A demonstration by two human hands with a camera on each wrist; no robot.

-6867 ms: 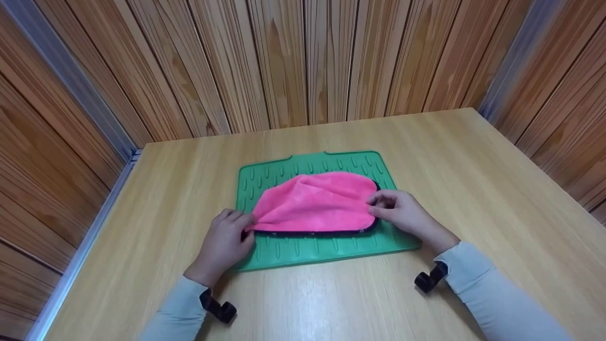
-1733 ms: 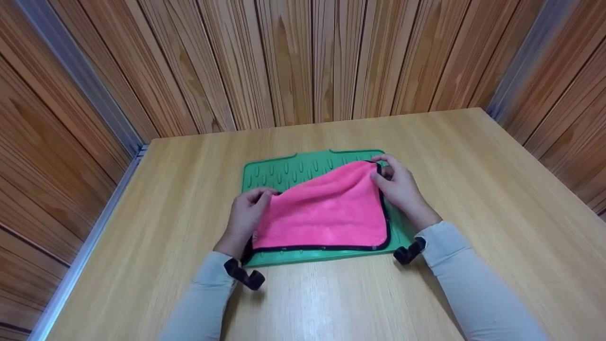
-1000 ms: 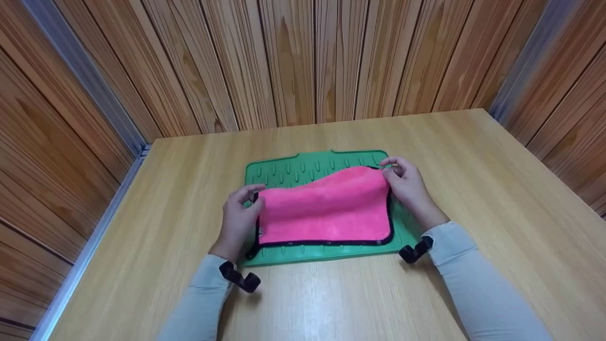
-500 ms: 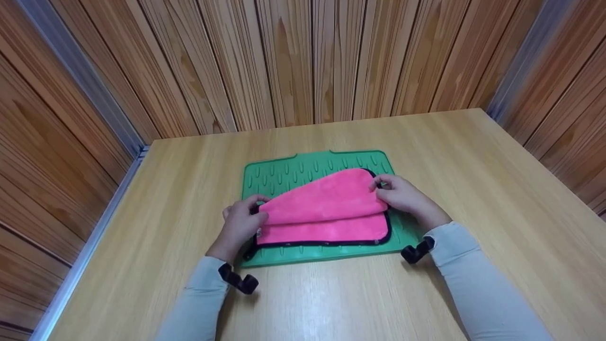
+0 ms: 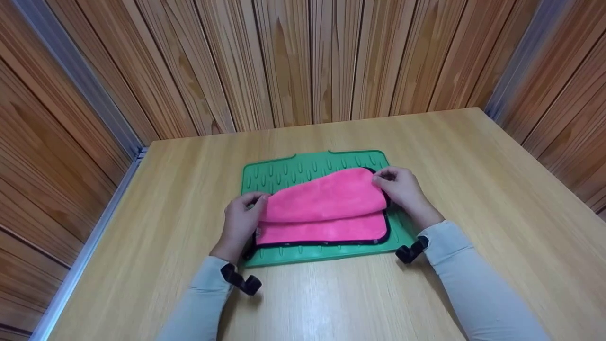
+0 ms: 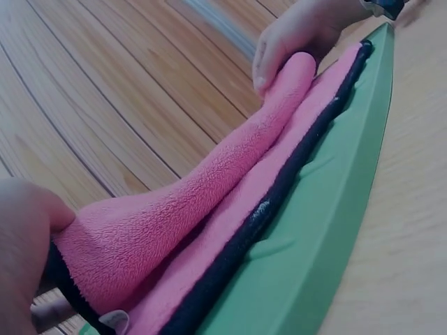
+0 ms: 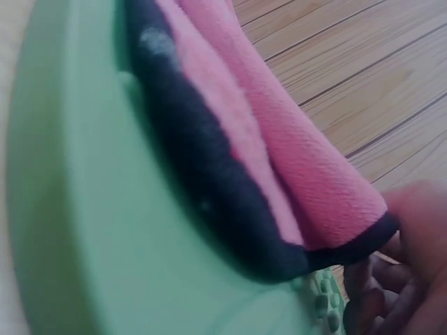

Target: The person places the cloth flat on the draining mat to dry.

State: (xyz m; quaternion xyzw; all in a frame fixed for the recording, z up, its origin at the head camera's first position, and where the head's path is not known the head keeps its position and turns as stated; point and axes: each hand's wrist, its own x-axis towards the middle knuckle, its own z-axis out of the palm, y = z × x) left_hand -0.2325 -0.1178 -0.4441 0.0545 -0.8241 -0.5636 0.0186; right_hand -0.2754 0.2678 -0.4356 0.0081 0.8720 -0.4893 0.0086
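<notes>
In the centre of the frame, a pink cloth [image 5: 326, 199] with a dark border is lying across a green mat [image 5: 270, 175], its nearer strip staying low and its farther part bulging up in a fold. The left hand [image 5: 239, 221] is pinching the cloth's left edge; the right hand [image 5: 405, 189], well apart, is pinching its right edge. The mat is resting on a wooden table [image 5: 322, 303] before panelled walls [image 5: 284, 57].

Room lay over the near worktop [image 5: 317, 298] between the sleeves [image 5: 196, 300]; the pink cloth [image 5: 326, 195], raised between left hand [image 5: 238, 223] and right hand [image 5: 406, 189], partly blocked the green mat [image 5: 286, 173].
</notes>
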